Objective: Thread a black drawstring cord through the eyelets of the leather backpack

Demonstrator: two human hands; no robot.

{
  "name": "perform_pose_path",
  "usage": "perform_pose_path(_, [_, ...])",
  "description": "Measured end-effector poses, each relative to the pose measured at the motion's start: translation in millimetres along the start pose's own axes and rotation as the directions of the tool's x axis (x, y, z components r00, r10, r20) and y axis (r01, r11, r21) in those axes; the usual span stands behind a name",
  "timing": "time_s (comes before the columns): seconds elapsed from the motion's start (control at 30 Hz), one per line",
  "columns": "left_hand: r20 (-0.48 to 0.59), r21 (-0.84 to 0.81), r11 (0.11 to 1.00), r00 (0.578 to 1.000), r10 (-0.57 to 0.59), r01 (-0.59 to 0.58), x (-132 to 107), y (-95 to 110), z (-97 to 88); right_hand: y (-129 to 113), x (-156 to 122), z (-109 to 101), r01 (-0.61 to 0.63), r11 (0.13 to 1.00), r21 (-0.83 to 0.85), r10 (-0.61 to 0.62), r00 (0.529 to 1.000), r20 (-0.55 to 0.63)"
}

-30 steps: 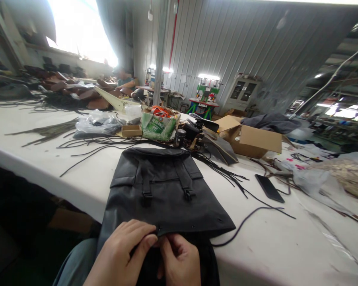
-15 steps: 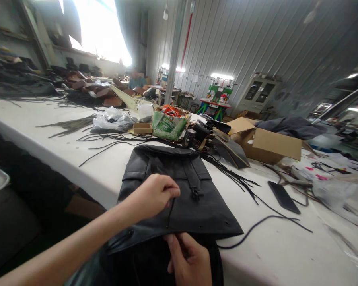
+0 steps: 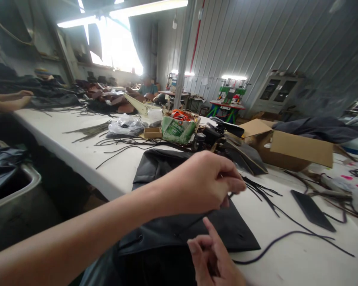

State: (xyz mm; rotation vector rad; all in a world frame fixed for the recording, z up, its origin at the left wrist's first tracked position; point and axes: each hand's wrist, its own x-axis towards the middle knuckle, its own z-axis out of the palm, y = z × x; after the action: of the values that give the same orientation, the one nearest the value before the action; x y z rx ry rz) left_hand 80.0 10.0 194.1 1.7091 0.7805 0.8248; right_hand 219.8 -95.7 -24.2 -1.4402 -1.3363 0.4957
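At the far left, another person's arm (image 3: 8, 101) rests on the long white desk (image 3: 77, 147), with a grey bin (image 3: 30, 186) below its edge. Further along lie a plastic bag (image 3: 125, 126) and a green carton (image 3: 179, 129). A black bag (image 3: 167, 234) lies flat at the desk's near edge. Above it the left hand (image 3: 203, 182) is raised, its grip pinching a thin black cord (image 3: 197, 220) that runs down to the bag's edge. The right hand (image 3: 214, 258) sits low by that edge, forefinger stretched out; whether its grip holds anything I cannot tell. To the right lie a phone (image 3: 312, 204) and a cardboard box (image 3: 298, 147).
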Motion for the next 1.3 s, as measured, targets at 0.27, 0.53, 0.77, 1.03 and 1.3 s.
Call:
perform_pose_path(0.27, [-0.014,-0.145,0.989,1.0,-0.026,0.023,-29.8,-3.8,-4.6,-20.4,61.8,-9.9,-0.223,0.941,0.255,0.183,0.968,0.172])
perform_pose_path(0.53, [-0.484,0.269,0.901,0.856,-0.179,0.341,-195.4,-161.7,-34.4,7.9,73.3,-17.1,-0.374,0.882,0.287,0.306,0.917,0.255])
perform_pose_path(0.77, [-0.719,0.009,0.952,0.664,-0.206,0.305,-263.9,-258.1,9.4,20.0,71.1,-3.7,-0.352,0.892,0.284,0.278,0.922,0.27])
perform_pose_path(1.03, [-0.621,-0.429,0.903,0.721,-0.306,0.014,-242.3,-278.1,-4.1,34.3,69.9,-0.8,-0.358,0.899,0.252,0.292,0.919,0.263])
perform_pose_path(1.3, [-0.626,-0.482,0.875,0.713,-0.315,-0.037,-230.1,-259.7,-25.0,35.2,66.2,6.7,-0.384,0.896,0.222,0.315,0.903,0.292])
